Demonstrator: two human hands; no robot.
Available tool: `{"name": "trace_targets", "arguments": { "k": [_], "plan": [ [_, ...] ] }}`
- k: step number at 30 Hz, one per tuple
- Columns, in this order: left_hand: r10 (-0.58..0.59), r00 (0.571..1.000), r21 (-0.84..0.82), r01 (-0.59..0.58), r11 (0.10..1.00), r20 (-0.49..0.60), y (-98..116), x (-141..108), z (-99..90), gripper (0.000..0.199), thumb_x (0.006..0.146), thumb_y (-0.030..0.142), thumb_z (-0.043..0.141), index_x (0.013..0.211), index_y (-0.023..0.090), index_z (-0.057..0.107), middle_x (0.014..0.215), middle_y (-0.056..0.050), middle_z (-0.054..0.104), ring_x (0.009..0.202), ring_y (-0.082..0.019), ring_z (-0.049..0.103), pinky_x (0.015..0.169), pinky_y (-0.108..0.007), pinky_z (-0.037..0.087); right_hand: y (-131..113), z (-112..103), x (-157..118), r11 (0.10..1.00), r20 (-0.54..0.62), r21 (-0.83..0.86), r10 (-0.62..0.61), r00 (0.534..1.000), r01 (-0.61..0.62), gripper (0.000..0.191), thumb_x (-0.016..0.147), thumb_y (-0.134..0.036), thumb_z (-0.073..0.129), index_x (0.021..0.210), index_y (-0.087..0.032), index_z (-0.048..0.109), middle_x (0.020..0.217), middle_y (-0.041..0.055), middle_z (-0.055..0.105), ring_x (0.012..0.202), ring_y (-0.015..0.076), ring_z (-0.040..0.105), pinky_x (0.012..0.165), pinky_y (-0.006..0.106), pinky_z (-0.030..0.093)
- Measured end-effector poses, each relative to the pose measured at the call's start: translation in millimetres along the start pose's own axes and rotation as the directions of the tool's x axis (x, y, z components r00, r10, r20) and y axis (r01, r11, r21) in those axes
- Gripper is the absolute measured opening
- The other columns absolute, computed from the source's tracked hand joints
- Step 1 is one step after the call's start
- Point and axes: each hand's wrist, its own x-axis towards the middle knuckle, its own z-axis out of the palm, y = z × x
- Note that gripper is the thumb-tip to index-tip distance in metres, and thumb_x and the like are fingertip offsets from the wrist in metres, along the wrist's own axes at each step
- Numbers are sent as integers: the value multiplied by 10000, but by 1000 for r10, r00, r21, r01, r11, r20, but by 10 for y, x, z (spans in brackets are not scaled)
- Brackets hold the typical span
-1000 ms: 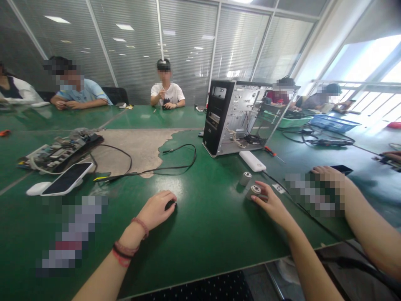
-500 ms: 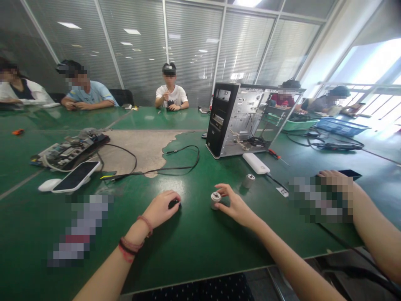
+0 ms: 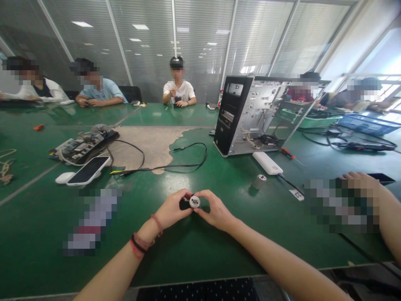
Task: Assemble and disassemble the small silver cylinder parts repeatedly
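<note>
My right hand (image 3: 216, 212) pinched the cylinder (image 3: 194, 202); my left hand (image 3: 174, 207) met it, grip unclear. It seemed rigid, slick, weighty, best held round its sides.

Hands (image 3: 217, 214) bare; reddish bracelets (image 3: 157, 225), black band (image 3: 138, 246) on left forearm (image 3: 108, 271); dark white-dotted garment (image 3: 200, 292).

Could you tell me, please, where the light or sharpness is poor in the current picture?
Head view: glare whitens the green table beyond the left hand; head view: the window at upper right looks washed out; head view: fine details on the metal cylinder are too soft to read.
</note>
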Motion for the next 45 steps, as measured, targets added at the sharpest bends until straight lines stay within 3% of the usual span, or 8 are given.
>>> {"name": "trace_targets", "arguments": {
  "k": [7, 17, 21, 27, 31, 36, 41, 45],
  "plan": [
    [36, 998, -14, -37, 999, -53, 52, -2, 40, 280, 720, 174, 636, 991, 179, 566, 937, -19, 638, 870, -170, 602, 803, -274, 464, -71, -87, 52, 988, 1, 0, -153, 988, 153, 382, 830, -150, 560, 1169, -283, 443, 1114, 84, 589, 1021, 214, 562, 861, 420, 470],
    [61, 995, -3, -62, 998, -79, 59, -17, 39, 244, 731, 168, 620, 968, 180, 561, 898, -12, 619, 845, -161, 593, 788, -269, 468, -51, -103, 51, 984, 29, -30, -175, 984, 176, 386, 838, -148, 541, 1183, -302, 462, 1145, 86, 589, 1040, 221, 554, 862, 430, 463],
    [44, 998, -38, -46, 998, -55, 87, -20, 28, 202, 733, 170, 608, 933, 177, 582, 869, -9, 634, 814, -158, 599, 773, -264, 472, -12, -77, 23, 996, -18, 24, -87, 996, 88, 367, 830, -205, 573, 1173, -284, 468, 1099, 87, 608, 1012, 227, 573, 855, 423, 471],
    [-37, 999, -192, 37, 981, 5, 82, -4, 74, 161, 751, 218, 615, 897, 151, 611, 785, -15, 651, 715, -143, 595, 681, -248, 478, -10, -46, 5, 952, -33, 239, 204, 978, -190, 359, 806, -303, 619, 1134, -251, 481, 1044, 65, 595, 883, 189, 601, 813, 356, 495],
    [-140, 990, -393, 143, 909, 36, -26, 24, 166, 196, 740, 291, 651, 825, 132, 573, 696, -9, 630, 614, -121, 587, 589, -227, 462, -27, -39, 43, 781, 62, 519, 372, 926, -348, 363, 804, -333, 624, 1123, -257, 469, 943, 20, 578, 814, 152, 607, 730, 295, 517],
    [-271, 959, -569, 272, 776, 88, -137, 54, 202, 347, 734, 437, 656, 856, 143, 518, 602, 12, 620, 435, -101, 576, 445, -197, 424, -37, -6, 86, 447, 202, 754, 540, 817, -482, 384, 742, -375, 685, 1051, -250, 494, 862, -11, 581, 680, 119, 609, 596, 262, 536],
    [-288, 956, -599, 266, 755, 61, -132, 67, 146, 341, 801, 481, 565, 777, 143, 530, 541, 10, 617, 442, -111, 596, 450, -201, 449, -68, 20, 87, 89, 350, 857, 622, 701, -508, 359, 747, -351, 694, 1021, -216, 505, 802, -11, 641, 652, 118, 641, 624, 271, 543],
    [-285, 958, -611, 250, 751, 41, -121, 73, 101, 322, 810, 450, 564, 790, 130, 544, 556, -5, 632, 466, -117, 599, 484, -224, 480, -51, 16, 75, -115, 472, 847, 611, 635, -519, 283, 793, -321, 658, 1006, -187, 529, 810, 10, 683, 668, 102, 659, 642, 228, 541]
  ]
}}
